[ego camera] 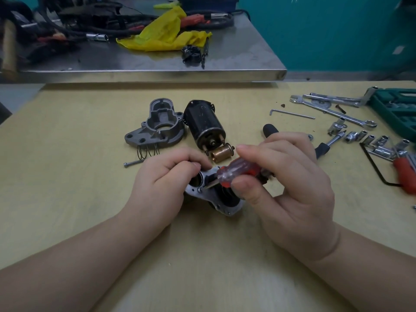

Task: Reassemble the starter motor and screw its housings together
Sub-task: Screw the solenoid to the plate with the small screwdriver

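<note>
Aluminium housing [211,194] sits at table [90,199] centre, gripped by left hand [162,183]. Right hand [290,183] clamps red-and-clear screwdriver [236,173], tip on a flange screw [200,189]. Black motor body [203,124] and grey end housing [157,123] lie just beyond

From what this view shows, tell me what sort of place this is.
Likely a repair workshop or training bench. A dismantled starter motor body and its grey housing lie on the worktable, wrenches and sockets are spread out at the right, and wiring harnesses are piled on a steel bench behind.
</note>
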